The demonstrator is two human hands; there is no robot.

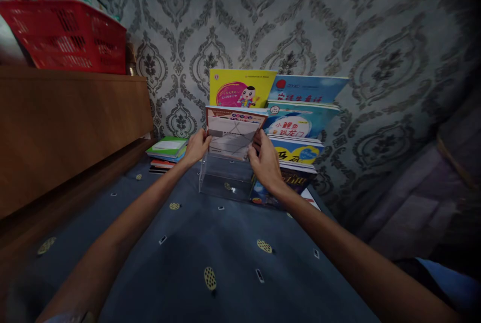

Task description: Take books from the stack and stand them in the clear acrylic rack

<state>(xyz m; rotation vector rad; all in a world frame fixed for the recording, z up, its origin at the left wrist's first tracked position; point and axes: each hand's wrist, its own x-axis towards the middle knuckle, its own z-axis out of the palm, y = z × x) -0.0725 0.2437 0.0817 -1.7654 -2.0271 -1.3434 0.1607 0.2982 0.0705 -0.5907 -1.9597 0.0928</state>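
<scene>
Between my two hands is a thin white booklet (233, 137) with a grey band, at the left column of a clear plastic book rack (225, 182). My left hand (197, 146) grips its left edge, and my right hand (265, 159) grips the right edge with fingers bent. Directly behind it stands a brown-bordered book (220, 112), and a yellow book (240, 82) rises at the back. The rack's right column holds blue picture books (293, 120) and, lowest, a dark book (296, 177), partly covered by my right hand. The clear front-left tier shows only the cloth through it.
A small stack of books (167, 148) lies left of the rack. Dark blue patterned cloth (188, 248) covers the surface. On a wooden cabinet (67, 127) at left sits a red basket (71, 34). Patterned wallpaper (210, 27) stands close behind; pale fabric (417, 197) hangs at right.
</scene>
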